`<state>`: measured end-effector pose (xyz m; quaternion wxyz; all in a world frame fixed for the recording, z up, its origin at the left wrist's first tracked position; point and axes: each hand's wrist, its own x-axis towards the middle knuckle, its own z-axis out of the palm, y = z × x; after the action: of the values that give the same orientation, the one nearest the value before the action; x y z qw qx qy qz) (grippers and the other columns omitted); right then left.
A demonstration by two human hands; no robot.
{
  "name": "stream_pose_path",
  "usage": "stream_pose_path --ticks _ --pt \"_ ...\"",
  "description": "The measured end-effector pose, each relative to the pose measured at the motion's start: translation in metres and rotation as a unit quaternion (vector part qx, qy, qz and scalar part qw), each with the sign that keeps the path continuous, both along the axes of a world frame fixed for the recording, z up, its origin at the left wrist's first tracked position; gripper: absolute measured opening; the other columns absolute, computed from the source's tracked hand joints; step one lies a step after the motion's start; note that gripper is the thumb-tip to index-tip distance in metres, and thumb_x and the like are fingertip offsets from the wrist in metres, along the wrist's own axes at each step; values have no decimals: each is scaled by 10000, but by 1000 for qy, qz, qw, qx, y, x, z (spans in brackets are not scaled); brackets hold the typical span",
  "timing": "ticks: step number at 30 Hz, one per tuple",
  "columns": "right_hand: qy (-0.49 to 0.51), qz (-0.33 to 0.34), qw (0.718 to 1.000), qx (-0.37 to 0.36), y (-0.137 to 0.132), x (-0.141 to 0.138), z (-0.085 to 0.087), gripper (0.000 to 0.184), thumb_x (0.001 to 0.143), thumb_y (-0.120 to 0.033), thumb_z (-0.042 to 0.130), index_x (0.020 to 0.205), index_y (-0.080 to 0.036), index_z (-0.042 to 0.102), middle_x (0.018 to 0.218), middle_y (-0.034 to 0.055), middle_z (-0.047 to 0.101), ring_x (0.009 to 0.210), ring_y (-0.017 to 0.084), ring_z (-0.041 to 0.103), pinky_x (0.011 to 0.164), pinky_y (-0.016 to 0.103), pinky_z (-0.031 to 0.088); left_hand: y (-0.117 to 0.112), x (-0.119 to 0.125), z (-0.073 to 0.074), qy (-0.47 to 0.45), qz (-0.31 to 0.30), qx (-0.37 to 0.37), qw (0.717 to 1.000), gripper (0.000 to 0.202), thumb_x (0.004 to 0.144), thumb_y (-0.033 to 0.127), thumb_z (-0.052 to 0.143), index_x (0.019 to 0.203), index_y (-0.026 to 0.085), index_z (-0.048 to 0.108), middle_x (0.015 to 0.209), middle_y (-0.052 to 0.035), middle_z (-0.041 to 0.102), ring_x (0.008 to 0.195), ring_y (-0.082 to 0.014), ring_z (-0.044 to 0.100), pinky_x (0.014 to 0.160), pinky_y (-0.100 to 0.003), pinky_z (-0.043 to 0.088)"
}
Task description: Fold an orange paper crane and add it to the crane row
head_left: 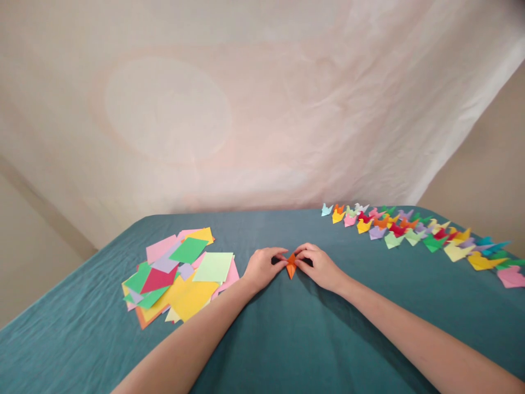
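Observation:
A small piece of folded orange paper (291,268), pointed at its lower end, is held between my two hands at the middle of the table. My left hand (264,267) pinches its left edge with thumb and fingertips. On the other side, my right hand (320,267) grips the paper's right edge in the same way. Part of the paper's upper area is covered by the fingertips.
A loose heap of coloured paper sheets (192,298) lies to the left. Rows of folded paper birds (414,235) stand along the right side and back right. A teal cloth (270,350) covers the table, and a pale sheet (262,109) hangs behind it.

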<state>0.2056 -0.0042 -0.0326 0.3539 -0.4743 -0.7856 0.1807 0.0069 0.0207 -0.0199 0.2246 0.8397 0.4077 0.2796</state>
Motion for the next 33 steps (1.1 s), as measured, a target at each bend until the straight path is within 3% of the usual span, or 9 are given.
stream_pose_path --ticks 11,15,20,26,33 --pt "-14 -45 999 27 2 -5 -5 134 805 -208 530 701 -181 610 940 74 577 920 197 539 848 375 427 -5 2 4 38 4 45 998 300 789 269 586 1086 230 605 880 10 687 856 -170 613 822 -283 461" --pt "-20 -46 998 42 1 -5 -6 114 808 -214 536 711 -180 584 933 76 569 917 200 533 838 372 426 -13 2 8 68 -10 82 994 311 804 288 584 1110 233 576 975 -12 652 925 -179 578 849 -294 446" --pt "-24 -47 997 53 0 -5 -6 87 809 -215 544 730 -180 560 920 71 567 905 199 525 826 366 425 -19 2 12 114 -35 163 979 283 846 287 541 1124 236 563 1122 -48 567 1025 -198 509 895 -324 409" --pt "-30 -45 997 62 0 -5 -7 65 808 -223 562 757 -183 557 917 68 565 902 202 521 820 367 423 -22 3 18 190 -76 216 955 200 906 264 444 1021 229 605 1081 -38 586 1089 -205 455 918 -348 366" --pt "-56 -46 995 74 -1 -5 -7 49 806 -213 560 765 -187 555 929 75 564 918 209 520 813 366 428 -28 4 21 257 -100 234 932 246 880 181 444 1094 181 567 1068 -58 606 1123 -218 435 966 -359 306"
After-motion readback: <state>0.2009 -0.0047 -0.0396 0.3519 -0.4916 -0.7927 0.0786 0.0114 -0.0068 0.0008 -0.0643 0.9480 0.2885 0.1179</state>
